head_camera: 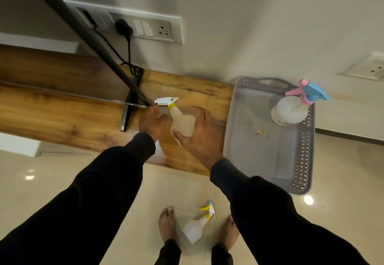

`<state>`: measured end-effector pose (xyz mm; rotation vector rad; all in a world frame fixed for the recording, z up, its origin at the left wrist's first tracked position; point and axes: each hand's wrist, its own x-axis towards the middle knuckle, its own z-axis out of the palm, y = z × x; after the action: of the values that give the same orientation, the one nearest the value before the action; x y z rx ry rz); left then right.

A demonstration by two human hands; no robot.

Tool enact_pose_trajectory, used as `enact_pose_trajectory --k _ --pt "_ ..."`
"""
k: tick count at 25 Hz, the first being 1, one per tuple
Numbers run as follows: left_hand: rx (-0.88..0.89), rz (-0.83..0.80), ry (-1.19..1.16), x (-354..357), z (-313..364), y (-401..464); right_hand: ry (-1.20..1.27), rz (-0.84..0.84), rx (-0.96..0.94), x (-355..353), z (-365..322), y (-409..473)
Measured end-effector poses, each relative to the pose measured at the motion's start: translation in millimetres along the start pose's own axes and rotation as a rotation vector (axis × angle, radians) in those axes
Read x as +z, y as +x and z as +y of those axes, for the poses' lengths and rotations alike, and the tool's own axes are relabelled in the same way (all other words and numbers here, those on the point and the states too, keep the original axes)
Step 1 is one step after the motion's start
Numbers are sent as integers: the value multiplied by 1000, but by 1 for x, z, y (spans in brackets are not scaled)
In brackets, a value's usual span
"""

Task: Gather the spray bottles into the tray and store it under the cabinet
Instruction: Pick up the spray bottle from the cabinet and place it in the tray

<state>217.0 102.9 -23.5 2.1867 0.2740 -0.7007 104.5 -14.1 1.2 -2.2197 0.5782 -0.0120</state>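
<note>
Standing over a white spray bottle [197, 226] that lies on the floor between my feet, not yet gathered. Further out, both hands reach over the wooden cabinet top [62, 107]: right hand [202, 135] spread, fingers around the clear spray bottle [180, 122] lying there, grip not closed; left hand [151, 122] open just beside it. Step in hand: picking this one up. Next calls for closing on the body and carrying it right to the grey tray [305, 152], where a pink-and-blue-topped bottle [291, 110] already sits at the far corner.

three spray bottles: cabinet-top bottle [180, 122], tray bottle [291, 110], floor bottle [196, 228].
</note>
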Motion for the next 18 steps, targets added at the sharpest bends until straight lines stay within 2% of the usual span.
enact_pose_trajectory --k 1,3,8,10,18 --pt "-43 -5 10 3 -6 4 -28 -58 44 10 -3 4" --pt "-148 -55 -117 12 -12 14 -99 -101 107 27 -4 14" --pt "-232 -58 -482 27 -5 49 -177 -115 262 46 9 33" --pt "-300 -74 -583 29 -1 58 -172 -92 249 49 12 31" --pt "-264 -201 -639 27 7 48 -136 -5 204 44 16 9"
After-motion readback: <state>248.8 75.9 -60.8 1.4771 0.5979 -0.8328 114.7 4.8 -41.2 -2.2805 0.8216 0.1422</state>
